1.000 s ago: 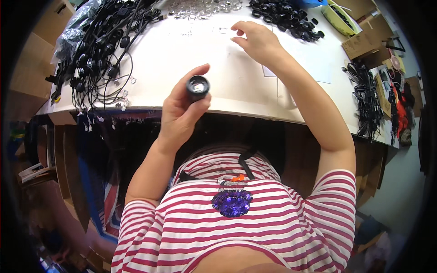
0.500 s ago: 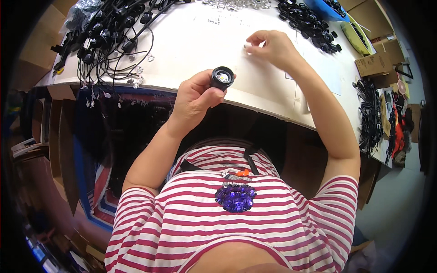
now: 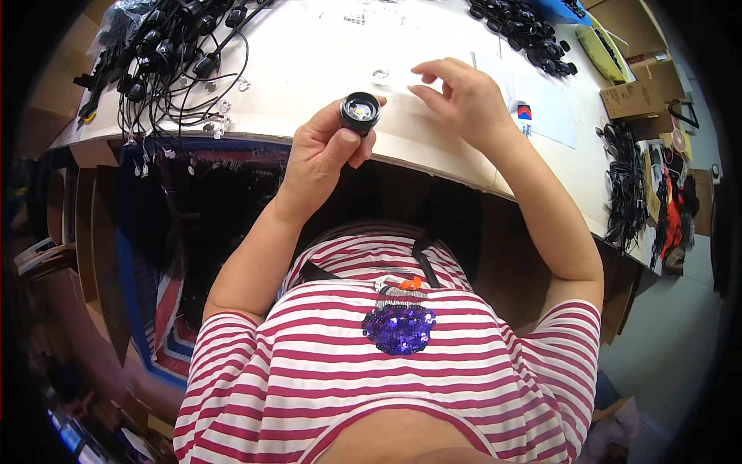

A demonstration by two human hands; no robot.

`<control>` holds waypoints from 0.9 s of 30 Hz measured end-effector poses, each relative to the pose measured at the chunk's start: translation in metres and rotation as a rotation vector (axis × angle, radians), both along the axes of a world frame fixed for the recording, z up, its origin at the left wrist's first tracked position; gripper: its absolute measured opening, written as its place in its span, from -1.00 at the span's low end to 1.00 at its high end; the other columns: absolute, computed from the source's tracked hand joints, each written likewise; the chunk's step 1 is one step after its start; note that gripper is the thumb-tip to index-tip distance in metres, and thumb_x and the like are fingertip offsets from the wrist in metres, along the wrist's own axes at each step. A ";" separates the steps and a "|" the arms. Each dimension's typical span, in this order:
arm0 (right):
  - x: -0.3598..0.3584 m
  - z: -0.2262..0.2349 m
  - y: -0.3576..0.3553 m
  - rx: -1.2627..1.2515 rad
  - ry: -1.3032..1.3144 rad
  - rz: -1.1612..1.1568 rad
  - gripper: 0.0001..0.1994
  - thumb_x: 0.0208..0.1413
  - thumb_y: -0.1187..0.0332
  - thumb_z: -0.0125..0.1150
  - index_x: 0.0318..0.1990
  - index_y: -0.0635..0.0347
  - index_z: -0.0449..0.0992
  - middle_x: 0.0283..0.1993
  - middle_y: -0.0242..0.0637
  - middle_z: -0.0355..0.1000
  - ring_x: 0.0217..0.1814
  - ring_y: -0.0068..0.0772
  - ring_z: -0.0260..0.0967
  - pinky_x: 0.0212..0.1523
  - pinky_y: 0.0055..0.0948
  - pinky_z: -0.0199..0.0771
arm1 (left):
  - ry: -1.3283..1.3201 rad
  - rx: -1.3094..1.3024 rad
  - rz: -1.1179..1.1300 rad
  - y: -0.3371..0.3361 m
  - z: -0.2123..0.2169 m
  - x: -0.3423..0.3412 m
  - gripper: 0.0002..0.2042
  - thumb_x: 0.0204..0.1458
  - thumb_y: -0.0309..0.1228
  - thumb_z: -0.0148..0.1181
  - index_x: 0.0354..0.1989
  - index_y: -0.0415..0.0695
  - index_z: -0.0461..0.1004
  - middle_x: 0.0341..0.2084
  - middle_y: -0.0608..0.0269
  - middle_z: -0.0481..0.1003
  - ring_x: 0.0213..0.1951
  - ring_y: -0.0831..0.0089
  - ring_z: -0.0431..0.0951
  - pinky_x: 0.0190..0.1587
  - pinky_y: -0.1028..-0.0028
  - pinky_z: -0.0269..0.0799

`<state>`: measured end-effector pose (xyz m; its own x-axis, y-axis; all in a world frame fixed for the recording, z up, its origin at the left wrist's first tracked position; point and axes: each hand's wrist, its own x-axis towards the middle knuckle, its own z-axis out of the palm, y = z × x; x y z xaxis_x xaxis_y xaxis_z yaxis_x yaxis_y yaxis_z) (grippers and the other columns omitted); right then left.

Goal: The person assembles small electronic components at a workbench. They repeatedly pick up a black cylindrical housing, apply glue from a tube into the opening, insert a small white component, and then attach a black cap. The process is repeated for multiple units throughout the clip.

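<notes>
My left hand (image 3: 326, 151) grips a small black cylindrical part (image 3: 360, 113) with a glassy, light-coloured face, holding it upright over the near edge of the white table (image 3: 325, 54). My right hand (image 3: 461, 97) hovers over the table just right of it, fingers spread and bent, with nothing visible in it. A small clear ring-shaped piece (image 3: 380, 75) lies on the table between the two hands, close to my right fingertips.
A tangle of black cables with plugs (image 3: 166, 54) covers the table's left side. A heap of black parts (image 3: 525, 31) lies at the far right, a white sheet (image 3: 541, 104) beside my right hand. Cardboard boxes (image 3: 635, 97) and more cables (image 3: 618, 193) sit at the right edge.
My left hand has kept hold of the black cylindrical part. My right hand has opened its fingers above the table, close to the small clear piece.
</notes>
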<state>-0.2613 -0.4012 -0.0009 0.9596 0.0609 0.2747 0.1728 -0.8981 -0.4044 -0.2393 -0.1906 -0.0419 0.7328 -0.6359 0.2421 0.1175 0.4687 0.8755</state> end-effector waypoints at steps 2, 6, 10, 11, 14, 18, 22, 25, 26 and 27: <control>0.009 0.000 0.007 0.024 -0.012 -0.004 -0.74 -0.05 0.30 0.16 -0.15 0.09 0.46 -0.32 -0.31 0.41 -0.35 -0.34 0.38 -0.30 -0.43 0.37 | 0.005 0.003 -0.001 0.001 0.000 0.000 -0.42 -0.03 -0.02 0.09 0.00 -0.30 0.28 -0.65 0.42 0.25 -0.57 0.67 0.15 -0.52 0.67 0.04; 0.021 -0.013 0.023 -0.082 -0.084 0.043 -0.72 -0.06 0.25 0.17 -0.15 0.05 0.47 -0.30 -0.29 0.41 -0.34 -0.32 0.38 -0.29 -0.44 0.39 | -0.009 0.023 0.007 0.004 0.000 0.001 -0.42 -0.03 -0.03 0.09 0.00 -0.30 0.28 -0.66 0.42 0.25 -0.57 0.68 0.14 -0.52 0.67 0.04; 0.027 -0.012 0.023 -0.010 -0.007 0.049 -0.82 -0.06 0.28 0.16 -0.28 0.08 0.52 -0.35 -0.30 0.42 -0.34 -0.31 0.38 -0.28 -0.41 0.37 | 0.020 0.023 0.027 0.007 0.000 0.000 -0.44 -0.02 -0.06 0.11 0.01 -0.29 0.28 -0.66 0.43 0.25 -0.58 0.68 0.13 -0.52 0.67 0.02; 0.026 -0.011 0.023 0.023 -0.002 0.048 -0.84 -0.06 0.28 0.14 -0.33 0.09 0.52 -0.38 -0.31 0.41 -0.33 -0.30 0.39 -0.27 -0.38 0.36 | 0.019 0.026 0.032 0.008 0.000 0.000 -0.44 -0.02 -0.07 0.11 0.01 -0.29 0.28 -0.66 0.43 0.25 -0.58 0.68 0.13 -0.52 0.67 0.02; 0.017 -0.006 0.018 -0.060 -0.075 0.054 -0.88 -0.08 0.31 0.14 -0.39 0.10 0.52 -0.41 -0.36 0.42 -0.36 -0.33 0.39 -0.28 -0.38 0.34 | 0.015 0.034 0.045 0.010 -0.001 -0.002 -0.45 -0.02 -0.09 0.12 0.01 -0.28 0.29 -0.65 0.43 0.27 -0.57 0.68 0.13 -0.52 0.68 0.02; -0.001 -0.008 0.015 -0.329 -0.267 0.162 -0.89 -0.11 0.33 0.18 -0.42 0.12 0.51 -0.41 -0.44 0.43 -0.42 -0.40 0.38 -0.30 -0.42 0.31 | 0.020 0.038 0.052 0.009 0.000 -0.004 -0.46 -0.02 -0.10 0.13 0.01 -0.28 0.29 -0.64 0.43 0.28 -0.57 0.69 0.14 -0.52 0.69 0.01; -0.012 -0.008 0.023 -0.245 -0.211 0.081 -0.86 -0.12 0.29 0.20 -0.40 0.10 0.53 -0.42 -0.43 0.44 -0.37 -0.39 0.38 -0.26 -0.42 0.30 | 0.015 0.032 0.038 0.007 -0.002 -0.003 -0.46 -0.02 -0.10 0.12 0.01 -0.29 0.29 -0.65 0.43 0.28 -0.58 0.68 0.14 -0.52 0.69 0.01; -0.005 -0.013 0.021 -0.135 -0.169 -0.023 -0.83 -0.13 0.24 0.20 -0.39 0.06 0.55 -0.40 -0.41 0.44 -0.31 -0.38 0.37 -0.24 -0.41 0.29 | 0.014 -0.001 0.047 0.005 -0.005 -0.006 -0.47 -0.01 -0.09 0.11 -0.03 -0.30 0.31 -0.66 0.43 0.26 -0.58 0.68 0.14 -0.52 0.68 0.01; -0.004 -0.013 0.020 -0.108 -0.123 -0.018 -0.83 -0.13 0.22 0.20 -0.39 0.05 0.56 -0.40 -0.41 0.44 -0.29 -0.38 0.37 -0.23 -0.40 0.28 | 0.014 -0.006 0.025 0.006 -0.006 -0.006 -0.48 -0.01 -0.08 0.10 -0.04 -0.30 0.32 -0.66 0.43 0.26 -0.58 0.68 0.14 -0.52 0.68 0.01; -0.004 -0.012 0.019 -0.082 -0.077 -0.013 -0.82 -0.13 0.20 0.21 -0.39 0.04 0.56 -0.39 -0.40 0.44 -0.27 -0.38 0.36 -0.22 -0.40 0.28 | 0.014 -0.012 0.003 0.007 -0.007 -0.005 -0.49 -0.01 -0.07 0.09 -0.06 -0.30 0.33 -0.67 0.43 0.25 -0.59 0.68 0.14 -0.52 0.67 0.01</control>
